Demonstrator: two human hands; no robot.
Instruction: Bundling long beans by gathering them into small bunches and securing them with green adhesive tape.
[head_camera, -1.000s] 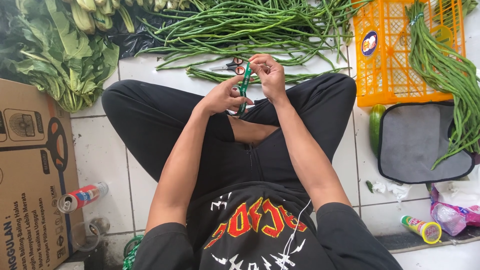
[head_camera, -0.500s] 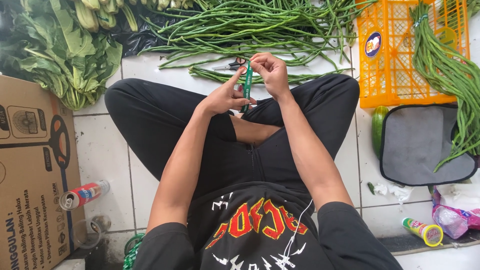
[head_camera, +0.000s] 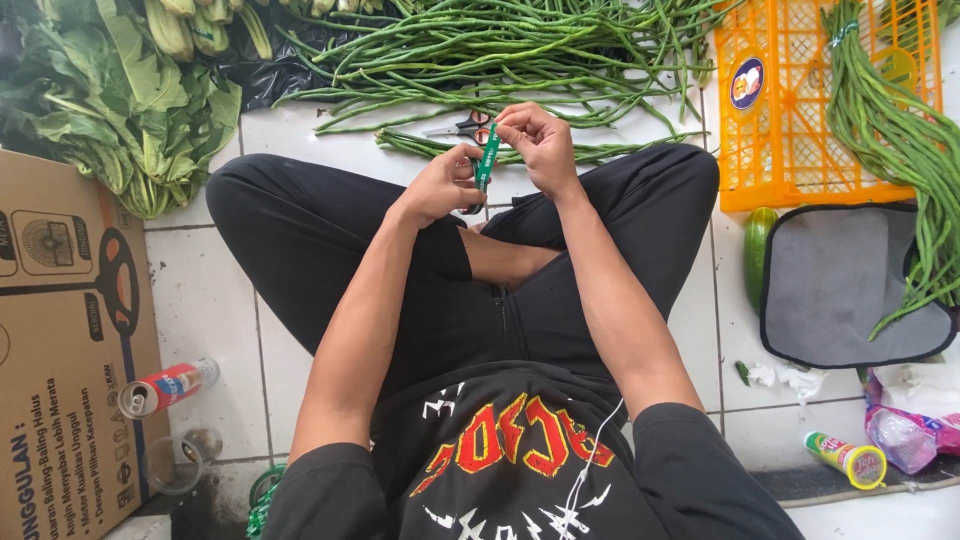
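Green tape strip (head_camera: 486, 160) pinched between both hands.
Left hand (head_camera: 443, 185) and right hand (head_camera: 538, 145) grasp it; scissors (head_camera: 462, 130) lie just beyond.

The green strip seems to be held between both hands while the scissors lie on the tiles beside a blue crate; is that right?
Not quite: the head view shows the crate is orange, not blue. The green strip is indeed held between the left hand and right hand, and the scissors lie on the tiles.
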